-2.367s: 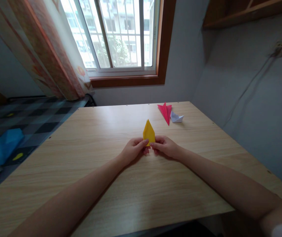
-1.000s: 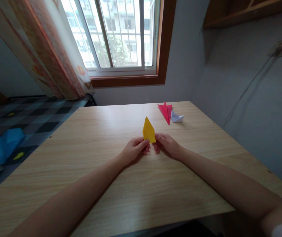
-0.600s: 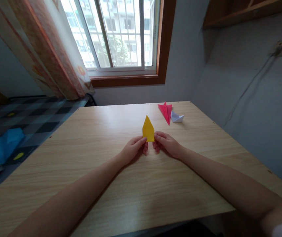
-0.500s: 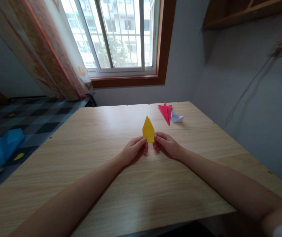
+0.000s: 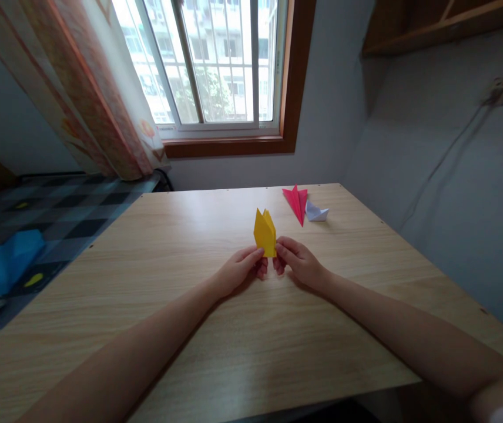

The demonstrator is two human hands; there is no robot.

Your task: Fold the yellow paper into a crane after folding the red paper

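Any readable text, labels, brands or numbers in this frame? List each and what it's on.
None readable.
Yellow folded paper, pinched by the left hand and right hand: plain, no print.
Red folded paper and white folded paper: blank.
Wooden table: no label.
Wall socket: any marking too small to read.

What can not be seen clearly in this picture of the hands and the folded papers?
Head view only:
- Yellow folded paper: its bottom edge is hidden behind the fingertips of the left hand and right hand.
- White folded paper: too small to tell its shape; its left side is hidden by the red folded paper.
- Blue cloth: cut off by the left edge.
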